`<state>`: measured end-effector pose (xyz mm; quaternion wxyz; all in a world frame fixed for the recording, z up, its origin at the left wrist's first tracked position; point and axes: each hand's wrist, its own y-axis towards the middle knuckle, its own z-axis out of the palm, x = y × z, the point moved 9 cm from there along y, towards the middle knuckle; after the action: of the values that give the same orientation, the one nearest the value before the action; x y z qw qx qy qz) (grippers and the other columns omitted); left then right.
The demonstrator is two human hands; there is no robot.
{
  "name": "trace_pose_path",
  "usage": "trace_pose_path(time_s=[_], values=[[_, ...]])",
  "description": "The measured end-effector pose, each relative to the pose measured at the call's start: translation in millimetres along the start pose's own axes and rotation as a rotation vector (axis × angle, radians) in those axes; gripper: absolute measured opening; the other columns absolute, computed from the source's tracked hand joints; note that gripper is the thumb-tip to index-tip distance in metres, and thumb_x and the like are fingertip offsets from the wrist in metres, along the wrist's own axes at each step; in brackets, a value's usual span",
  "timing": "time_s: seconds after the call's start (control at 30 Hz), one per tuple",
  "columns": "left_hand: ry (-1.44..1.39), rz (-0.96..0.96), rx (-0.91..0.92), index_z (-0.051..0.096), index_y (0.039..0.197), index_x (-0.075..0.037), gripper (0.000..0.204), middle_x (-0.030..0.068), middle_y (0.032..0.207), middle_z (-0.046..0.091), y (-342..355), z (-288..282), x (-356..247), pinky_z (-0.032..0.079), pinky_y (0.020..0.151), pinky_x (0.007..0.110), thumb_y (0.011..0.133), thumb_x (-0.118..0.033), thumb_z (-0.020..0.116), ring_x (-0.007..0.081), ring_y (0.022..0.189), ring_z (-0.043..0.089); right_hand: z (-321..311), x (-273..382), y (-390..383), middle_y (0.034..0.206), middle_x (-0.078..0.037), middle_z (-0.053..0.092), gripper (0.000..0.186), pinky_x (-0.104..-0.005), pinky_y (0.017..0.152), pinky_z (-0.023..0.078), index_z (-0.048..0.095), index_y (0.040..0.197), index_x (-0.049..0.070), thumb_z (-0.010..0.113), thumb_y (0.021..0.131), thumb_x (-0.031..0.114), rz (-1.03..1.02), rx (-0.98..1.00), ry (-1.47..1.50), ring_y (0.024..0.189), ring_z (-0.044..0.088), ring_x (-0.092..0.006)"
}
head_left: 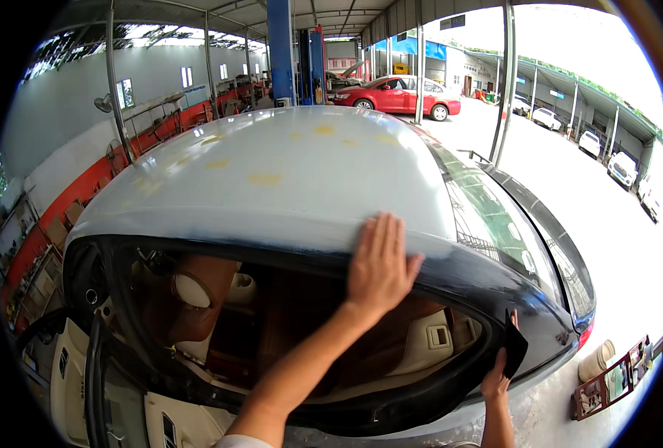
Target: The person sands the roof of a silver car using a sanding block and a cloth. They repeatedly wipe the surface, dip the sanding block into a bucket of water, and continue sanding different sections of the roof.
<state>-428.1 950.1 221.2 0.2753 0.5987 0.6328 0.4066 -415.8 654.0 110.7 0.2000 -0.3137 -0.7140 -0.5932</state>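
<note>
A car roof (pixel 309 187) in pale grey, dotted with yellowish patches, fills the middle of the view. My left hand (pixel 380 265) lies flat on the roof's near edge above the door opening, fingers stretched out and holding nothing. Bare, dark bluish paint shows along that edge. At the lower right, beside the rear pillar (pixel 488 280), my right hand (pixel 497 377) grips a thin black sheet (pixel 516 349) between thumb and fingers. Part of the fingers is hidden behind the sheet.
An open car door (pixel 171 422) stands at the lower left; brown and cream seats (pixel 197 299) show inside. A small rack (pixel 615 384) and a beige bucket (pixel 596 360) stand at the right. A blue lift post (pixel 280 52) and a red car (pixel 398 95) are beyond.
</note>
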Motion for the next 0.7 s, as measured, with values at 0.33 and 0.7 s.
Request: trace_pose_path(time_s=[0.33, 0.7], values=[[-0.197, 0.366, 0.195, 0.035, 0.154, 0.007, 0.077, 0.0226, 0.165, 0.028, -17.7, 67.7, -245.8, 0.009, 0.129, 0.044, 0.104, -0.052, 0.037, 0.0340, 0.156, 0.019, -78.2, -69.4, -59.4, 0.151, -0.016, 0.052, 0.053, -0.0368, 0.119, 0.030, 0.046, 0.148, -0.006, 0.042, 0.101, 0.018, 0.275, -0.270, 0.379, 0.140, 0.047, -0.0256], [-0.818, -0.852, 0.729, 0.056, 0.118, 0.000, 0.036, 0.0152, 0.120, 0.050, -466.2, 41.9, -111.0, 0.036, 0.094, 0.040, 0.095, -0.026, 0.065, 0.0265, 0.107, 0.044, -86.5, -132.5, -94.8, 0.116, -0.012, 0.066, 0.034, -0.0342, 0.095, 0.044, 0.063, 0.122, -0.002, 0.052, 0.096, 0.017, 0.454, -0.196, 0.682, 0.106, 0.060, -0.0224]])
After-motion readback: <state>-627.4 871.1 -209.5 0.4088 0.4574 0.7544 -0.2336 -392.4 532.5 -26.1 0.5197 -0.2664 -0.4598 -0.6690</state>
